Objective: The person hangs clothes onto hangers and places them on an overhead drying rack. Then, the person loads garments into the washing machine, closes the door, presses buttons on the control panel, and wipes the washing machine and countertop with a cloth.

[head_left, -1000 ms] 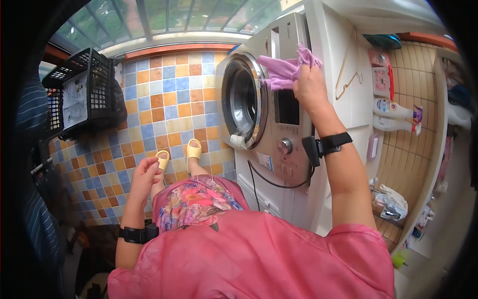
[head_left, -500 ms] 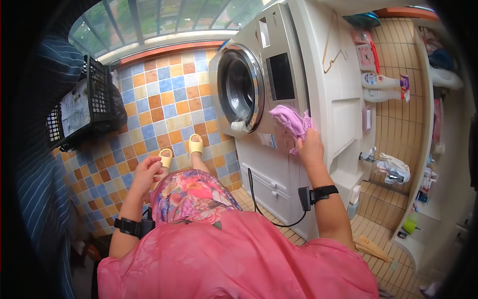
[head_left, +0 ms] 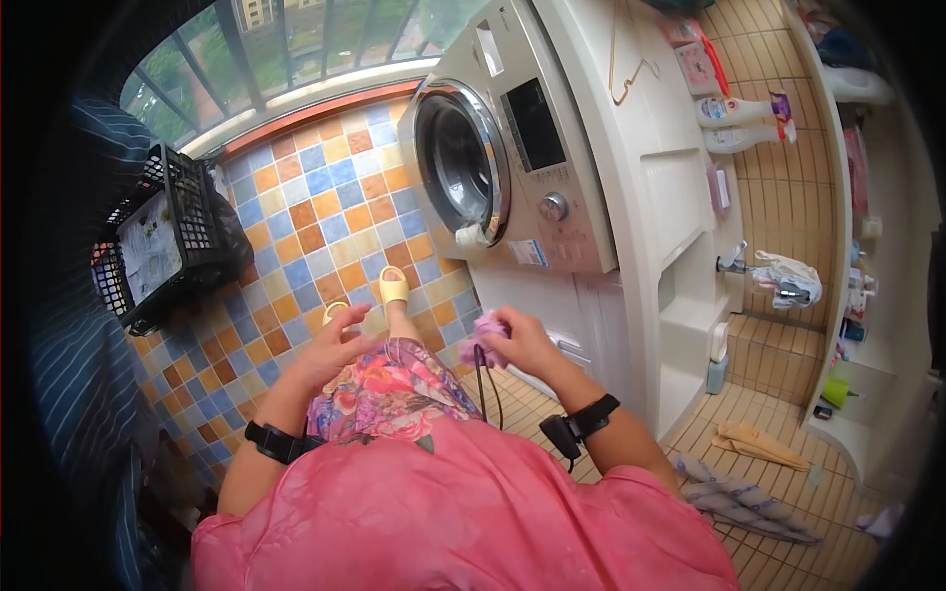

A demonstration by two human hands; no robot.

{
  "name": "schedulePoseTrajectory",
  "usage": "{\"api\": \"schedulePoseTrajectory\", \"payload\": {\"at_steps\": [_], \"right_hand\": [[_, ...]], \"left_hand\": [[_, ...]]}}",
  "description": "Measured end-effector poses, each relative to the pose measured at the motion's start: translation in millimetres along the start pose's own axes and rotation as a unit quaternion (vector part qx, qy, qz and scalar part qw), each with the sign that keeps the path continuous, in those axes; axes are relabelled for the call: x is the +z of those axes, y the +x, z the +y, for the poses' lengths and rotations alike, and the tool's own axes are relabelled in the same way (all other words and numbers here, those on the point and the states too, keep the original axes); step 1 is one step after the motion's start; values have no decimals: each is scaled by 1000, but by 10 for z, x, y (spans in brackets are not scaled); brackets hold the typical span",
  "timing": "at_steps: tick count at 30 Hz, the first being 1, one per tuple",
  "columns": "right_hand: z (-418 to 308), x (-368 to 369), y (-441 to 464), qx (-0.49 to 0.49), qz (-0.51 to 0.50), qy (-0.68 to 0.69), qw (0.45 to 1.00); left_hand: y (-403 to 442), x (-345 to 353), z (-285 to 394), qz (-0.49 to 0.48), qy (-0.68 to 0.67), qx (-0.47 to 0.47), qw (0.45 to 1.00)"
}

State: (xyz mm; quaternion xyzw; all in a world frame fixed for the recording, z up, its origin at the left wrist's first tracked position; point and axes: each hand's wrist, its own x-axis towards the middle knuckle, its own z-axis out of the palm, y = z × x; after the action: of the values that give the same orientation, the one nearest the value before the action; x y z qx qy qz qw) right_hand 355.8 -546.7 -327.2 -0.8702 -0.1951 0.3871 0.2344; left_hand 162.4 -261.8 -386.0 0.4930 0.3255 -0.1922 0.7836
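A crumpled light-purple cloth [head_left: 482,333] is bunched in my right hand [head_left: 524,345], whose fingers are wrapped round it in front of my body. My left hand [head_left: 333,353] hovers over the floral skirt or shorts [head_left: 384,391], its fingers apart with nothing in them. Ahead and to the right stands a front-loading washing machine [head_left: 581,222] with a round glass door [head_left: 458,158]. Something whitish [head_left: 472,235] shows at the lower edge of the door ring. A dark cable [head_left: 495,394] hangs near my right hand.
At left, a black plastic crate [head_left: 182,222] sits on the tiled floor [head_left: 325,187]. To the right of the washer is a white sink counter [head_left: 662,187] with a wire hanger [head_left: 623,84] on it. Bottles [head_left: 734,111] and a tap [head_left: 731,258] line the tiled wall.
My right hand has brought the purple cloth from in front of the washer down and left towards my body. My left hand has risen slightly and moved right. The view has shifted slightly.
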Motion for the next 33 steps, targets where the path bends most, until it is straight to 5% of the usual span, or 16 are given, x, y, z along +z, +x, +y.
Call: {"api": "schedulePoseTrajectory", "payload": {"at_steps": [2, 6, 8, 10, 14, 22, 33], "right_hand": [[-176, 382, -28, -103, -61, 135, 984], [-440, 324, -73, -6, -177, 342, 923], [57, 113, 109, 104, 13, 282, 954], [555, -213, 259, 189, 180, 292, 920], [990, -662, 481, 246, 362, 200, 877], [844, -687, 723, 229, 415, 210, 855], [908, -640, 845, 217, 469, 236, 823]], "left_hand": [[36, 244, 65, -51, 88, 82, 991], [98, 381, 81, -209, 74, 14, 975], [52, 334, 54, -186, 39, -59, 980], [17, 222, -37, -176, 22, -94, 980], [-45, -332, -313, 55, -108, -36, 992], [-360, -1123, -705, 224, -209, 12, 952], [-646, -1159, -430, 210, -301, -7, 930]]}}
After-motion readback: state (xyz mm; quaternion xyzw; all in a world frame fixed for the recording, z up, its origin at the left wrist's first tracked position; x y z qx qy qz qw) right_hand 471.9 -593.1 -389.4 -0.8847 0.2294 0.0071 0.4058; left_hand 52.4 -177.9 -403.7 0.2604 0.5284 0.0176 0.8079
